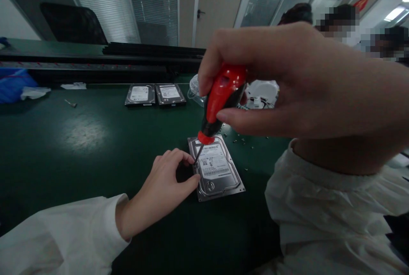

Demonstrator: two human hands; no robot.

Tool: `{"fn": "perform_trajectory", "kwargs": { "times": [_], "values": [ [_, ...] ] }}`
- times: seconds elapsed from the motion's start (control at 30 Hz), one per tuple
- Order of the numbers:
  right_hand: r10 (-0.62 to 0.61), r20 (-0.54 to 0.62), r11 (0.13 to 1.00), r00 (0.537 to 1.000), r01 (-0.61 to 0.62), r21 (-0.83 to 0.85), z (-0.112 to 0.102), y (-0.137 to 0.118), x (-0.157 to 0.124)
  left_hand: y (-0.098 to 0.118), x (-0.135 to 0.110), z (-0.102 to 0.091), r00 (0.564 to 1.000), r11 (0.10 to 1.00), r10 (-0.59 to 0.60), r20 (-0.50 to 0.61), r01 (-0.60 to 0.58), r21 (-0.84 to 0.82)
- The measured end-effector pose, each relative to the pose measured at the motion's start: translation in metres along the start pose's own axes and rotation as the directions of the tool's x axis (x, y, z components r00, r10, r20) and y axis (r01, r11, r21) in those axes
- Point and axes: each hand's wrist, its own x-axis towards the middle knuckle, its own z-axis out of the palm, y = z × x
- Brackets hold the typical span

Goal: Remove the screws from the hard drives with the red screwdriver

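Observation:
A silver hard drive (220, 181) with a white label lies flat and slightly turned on the green table. My right hand (275, 83) is wrapped round the red and black handle of a screwdriver (220, 96). The screwdriver leans, its thin shaft running down to the left edge of the drive. Whether the tip sits in a screw is too small to tell. At that same edge my left hand (169, 181) grips the drive, thumb and index finger on either side of the tip. Its other fingers are curled and partly hidden.
Two more hard drives, a left one (139, 94) and a right one (170, 94), lie side by side farther back. Several loose screws (243, 140) are scattered right of the drive. Behind my right hand are white round parts (263, 91). A blue bag (15, 85) is far left.

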Motion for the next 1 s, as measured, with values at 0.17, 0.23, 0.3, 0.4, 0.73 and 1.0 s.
{"fn": "perform_trajectory", "kwargs": {
  "times": [0.17, 0.23, 0.3, 0.4, 0.73, 1.0],
  "values": [
    [-0.131, 0.049, 0.883, 0.990, 0.139, -0.449, -0.0014, 0.0049, -0.0039, -0.0045, -0.0003, 0.0022, 1.000, 1.000, 0.023, -0.019, -0.023, 0.000],
    [-0.119, 0.057, 0.877, 0.991, 0.132, -0.461, -0.0001, 0.0061, -0.0040, -0.0063, -0.0006, 0.0028, 1.000, 1.000, 0.019, -0.017, -0.019, 0.001],
    [-0.147, 0.085, 0.885, 0.985, 0.169, -0.433, -0.0001, 0.0066, -0.0038, -0.0076, -0.0008, 0.0031, 1.000, 1.000, 0.009, -0.013, -0.009, -0.001],
    [-0.177, 0.099, 0.873, 0.979, 0.203, -0.444, -0.0014, 0.0068, -0.0033, -0.0082, -0.0005, 0.0026, 1.000, 1.000, 0.003, -0.004, -0.003, -0.006],
    [-0.211, 0.094, 0.858, 0.973, 0.230, -0.460, -0.0013, 0.0074, -0.0074, -0.0071, 0.0008, 0.0025, 1.000, 1.000, 0.018, -0.013, -0.019, -0.023],
    [-0.234, 0.118, 0.885, 0.965, 0.262, -0.384, 0.0009, 0.0056, -0.0053, -0.0085, 0.0004, 0.0031, 1.000, 0.999, 0.013, -0.020, -0.014, -0.031]
  ]
}}
